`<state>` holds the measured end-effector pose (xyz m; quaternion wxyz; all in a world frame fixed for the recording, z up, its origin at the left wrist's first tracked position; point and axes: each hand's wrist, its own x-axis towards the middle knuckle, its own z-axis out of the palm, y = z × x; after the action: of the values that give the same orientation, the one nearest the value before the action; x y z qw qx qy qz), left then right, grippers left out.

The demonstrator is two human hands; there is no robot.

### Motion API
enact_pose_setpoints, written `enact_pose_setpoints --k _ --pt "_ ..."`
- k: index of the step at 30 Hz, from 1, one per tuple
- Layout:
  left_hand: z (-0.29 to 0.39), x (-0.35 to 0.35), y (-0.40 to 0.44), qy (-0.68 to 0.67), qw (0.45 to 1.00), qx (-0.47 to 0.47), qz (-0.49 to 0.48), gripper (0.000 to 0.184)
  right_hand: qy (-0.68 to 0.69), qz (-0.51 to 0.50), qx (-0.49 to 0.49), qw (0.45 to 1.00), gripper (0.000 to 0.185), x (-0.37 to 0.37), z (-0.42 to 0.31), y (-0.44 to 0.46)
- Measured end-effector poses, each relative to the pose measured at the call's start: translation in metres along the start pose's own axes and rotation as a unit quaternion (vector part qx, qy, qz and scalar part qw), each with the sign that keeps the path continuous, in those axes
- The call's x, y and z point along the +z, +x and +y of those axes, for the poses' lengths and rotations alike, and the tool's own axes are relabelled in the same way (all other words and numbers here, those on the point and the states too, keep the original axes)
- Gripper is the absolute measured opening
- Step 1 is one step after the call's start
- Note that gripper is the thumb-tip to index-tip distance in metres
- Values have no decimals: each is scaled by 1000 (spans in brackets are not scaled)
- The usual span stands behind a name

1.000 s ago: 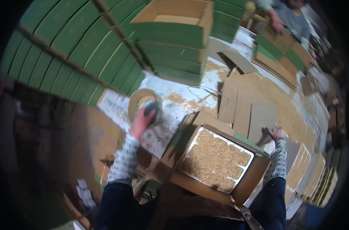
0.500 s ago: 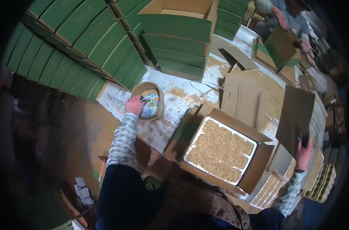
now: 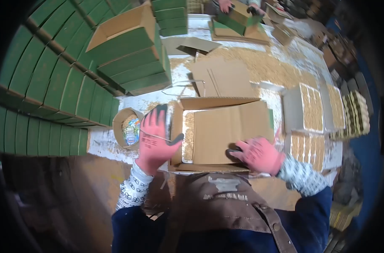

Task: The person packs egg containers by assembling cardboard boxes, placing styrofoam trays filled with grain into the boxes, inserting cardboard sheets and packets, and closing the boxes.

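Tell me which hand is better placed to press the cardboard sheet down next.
Likely the right hand: it reaches over the cardboard sheet, while the left hand is at the box's left wall, off the sheet.

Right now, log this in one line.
Left hand: open, at box | Right hand: on cardboard sheet | Sheet: in box, partly covering shavings

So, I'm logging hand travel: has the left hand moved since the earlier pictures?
Yes, rightward: judged against the tub, the left hand has moved from over it to the box's left side.
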<state>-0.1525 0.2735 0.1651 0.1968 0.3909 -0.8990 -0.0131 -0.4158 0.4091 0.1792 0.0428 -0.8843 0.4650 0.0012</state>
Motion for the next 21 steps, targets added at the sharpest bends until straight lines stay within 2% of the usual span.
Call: enact_pose_setpoints --k 1,2,3,6,7,8,10,11,12,13,15,16,17,18,19,20,21 --pt "-5 15 -14 -83 994 -50 48 47 28 -42 -5 999 32 16 1 6" --pt "-10 38 -21 -244 963 -87 72 48 50 -81 -14 995 33 22 4 16" --pt "-8 43 -18 -396 905 -122 97 48 86 -123 -10 989 36 17 4 23" --pt "-11 30 -24 -347 923 -118 116 49 226 -25 51 973 45 -16 28 -1" --pt "-21 29 -32 -273 954 -98 75 48 310 49 143 939 49 -21 50 -22" --pt "-24 32 -33 -266 960 -63 54 47 389 122 233 883 54 -25 72 -41" --pt "-23 42 -40 -250 968 10 -5 45 480 179 370 775 64 -3 96 -52" --pt "-13 53 -35 -220 969 74 -79 47 520 58 417 743 70 24 100 -48" --pt "-4 66 -25 -189 961 139 -147 49 650 10 399 647 76 46 92 -34" --pt "-4 74 -25 -132 952 175 -213 64 529 13 370 764 82 113 95 -25" --pt "-10 65 -28 -125 975 26 -181 77 348 159 441 812 86 99 49 0" --pt "-14 59 -31 -116 979 -47 -159 83 432 195 417 776 71 121 54 -11" --pt "-25 79 -45 -319 926 -138 -149 103 513 229 390 730 55 142 58 -22" --pt "-27 117 -66 -493 794 -262 -240 101 630 195 380 649 42 156 61 -39" --pt "1 111 -61 -728 598 -289 -172 95 607 156 389 676 40 137 63 -34" --pt "8 104 -50 -765 535 -324 -153 86 582 116 394 702 39 115 64 -28" --pt "10 81 -30 -767 502 -359 -175 84 515 102 404 749 45 120 74 -33"
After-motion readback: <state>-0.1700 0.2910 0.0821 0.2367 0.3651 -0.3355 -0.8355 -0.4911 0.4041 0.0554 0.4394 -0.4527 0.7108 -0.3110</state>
